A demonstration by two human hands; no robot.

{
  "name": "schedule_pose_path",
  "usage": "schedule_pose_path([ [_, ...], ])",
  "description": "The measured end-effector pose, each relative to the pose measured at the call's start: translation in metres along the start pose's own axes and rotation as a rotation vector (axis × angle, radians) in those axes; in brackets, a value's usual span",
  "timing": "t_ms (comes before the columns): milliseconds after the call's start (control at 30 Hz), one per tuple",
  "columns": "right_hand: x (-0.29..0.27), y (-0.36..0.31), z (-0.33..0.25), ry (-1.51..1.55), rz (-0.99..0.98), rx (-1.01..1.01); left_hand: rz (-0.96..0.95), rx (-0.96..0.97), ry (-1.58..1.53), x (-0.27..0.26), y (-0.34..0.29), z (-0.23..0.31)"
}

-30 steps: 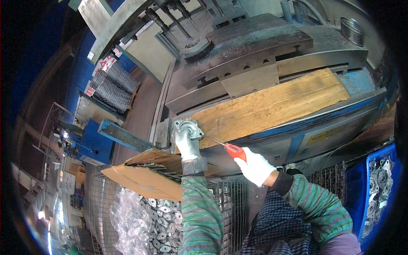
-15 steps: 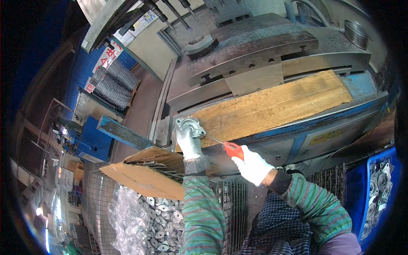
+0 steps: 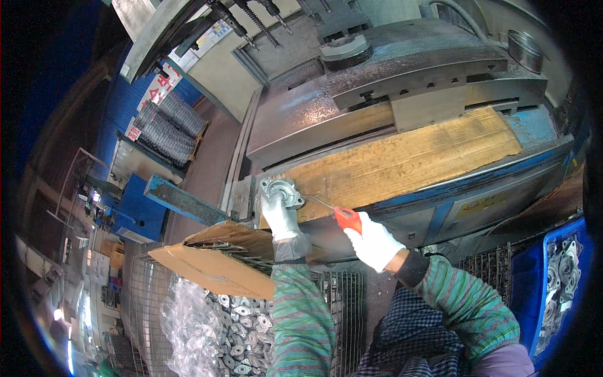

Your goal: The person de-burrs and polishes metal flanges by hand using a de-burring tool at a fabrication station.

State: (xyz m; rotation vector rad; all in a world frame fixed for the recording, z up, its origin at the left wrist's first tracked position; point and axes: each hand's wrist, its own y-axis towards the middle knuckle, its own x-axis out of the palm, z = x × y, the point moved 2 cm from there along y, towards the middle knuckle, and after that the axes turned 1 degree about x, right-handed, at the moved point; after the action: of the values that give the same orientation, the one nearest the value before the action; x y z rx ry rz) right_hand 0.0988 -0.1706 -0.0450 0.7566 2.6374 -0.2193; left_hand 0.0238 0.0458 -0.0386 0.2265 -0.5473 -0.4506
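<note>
My left hand (image 3: 279, 217), in a white glove, is closed around a grey cast metal flange part (image 3: 286, 188) with a round middle and ears with holes. The part is held above the left end of a long cardboard strip. In my right hand (image 3: 375, 243), also gloved, is a red-handled tool (image 3: 347, 218) with a thin metal shaft. The tip of that shaft is at the right-hand ear of the part; whether it sits inside a hole is too small to tell.
Behind the cardboard strip (image 3: 408, 157) stands a machine with a sliding metal table (image 3: 427, 72), a round fixture (image 3: 345, 51) and hanging drill bits (image 3: 267, 31). Below left, a wire cage (image 3: 147, 301) holds several castings and clear plastic. A blue bin (image 3: 527, 276) of castings stands at right.
The machine's metal table and its round fixture have slid to the right. My hands, the flange part and the red-handled tool have barely shifted.
</note>
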Motion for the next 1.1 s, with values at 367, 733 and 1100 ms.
schedule_pose_path([
  [367,-0.001,0.003,-0.005,0.008,-0.01,0.013,0.009,0.019,-0.001,-0.006,0.002,0.0],
  [733,0.0,0.005,0.004,-0.024,0.029,-0.027,0.014,0.021,0.024,-0.004,0.0,-0.004],
  [1100,0.01,0.022,-0.03,0.012,0.052,-0.179,0.014,0.037,-0.013,-0.009,0.003,-0.009],
])
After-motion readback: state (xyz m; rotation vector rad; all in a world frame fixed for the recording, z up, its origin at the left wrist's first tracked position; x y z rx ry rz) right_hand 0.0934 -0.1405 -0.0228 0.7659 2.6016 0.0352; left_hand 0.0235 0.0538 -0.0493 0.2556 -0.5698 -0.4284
